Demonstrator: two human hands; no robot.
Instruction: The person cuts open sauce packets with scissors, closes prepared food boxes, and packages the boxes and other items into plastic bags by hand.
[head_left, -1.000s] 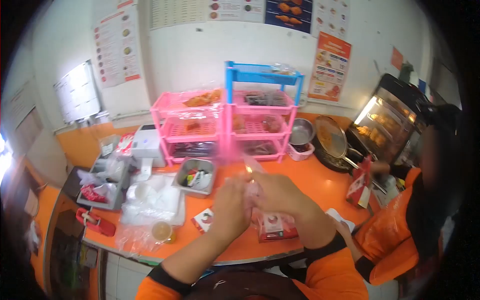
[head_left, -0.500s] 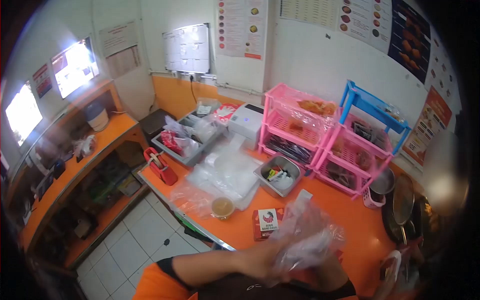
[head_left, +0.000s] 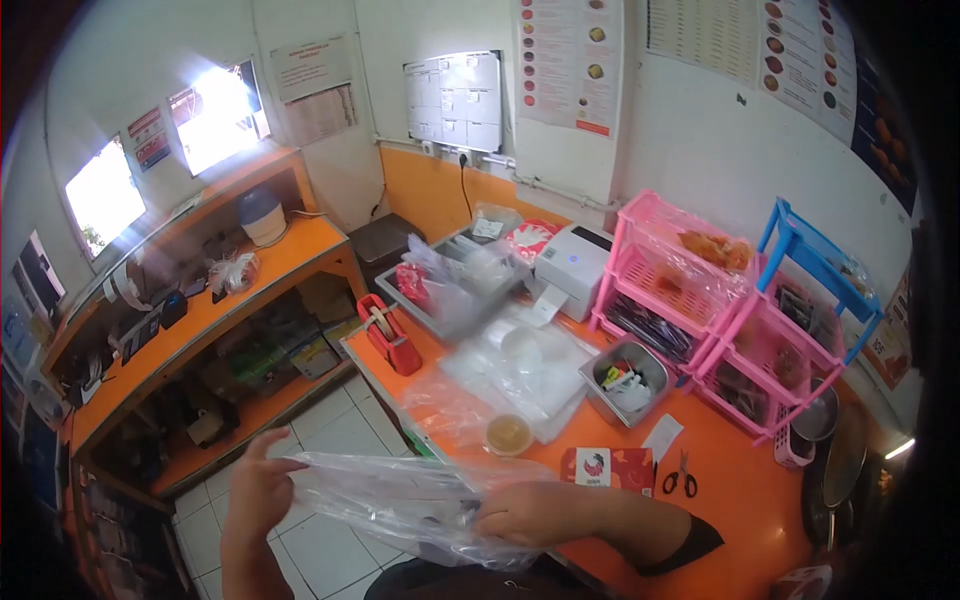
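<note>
A transparent plastic bag [head_left: 390,500] is stretched sideways between my two hands, low in the view in front of the table. My left hand [head_left: 260,490] pinches its left end, one finger pointing up. Around the bag's right part my right hand [head_left: 515,512] is closed, the forearm reaching in over the table edge. Just beyond the right hand lies a red box with a white label [head_left: 593,466] on the orange table. Black-handled scissors [head_left: 681,478] and a white paper slip [head_left: 662,436] are beside the box. A round tub of brown sauce [head_left: 508,435] sits near the table edge.
Stacked plastic sheets or bags [head_left: 520,370], a red tape dispenser [head_left: 390,338], a grey tray [head_left: 450,285], a label printer [head_left: 573,270] and a metal container [head_left: 627,380] stand on the table. Pink racks [head_left: 675,275] rise behind, pans [head_left: 845,465] at right. Left stands an orange shelf counter [head_left: 190,320].
My hands have moved left, off the area over the box, and spread apart, pulling the bunched bag out lengthwise. The view has turned left; the box and scissors now show uncovered.
</note>
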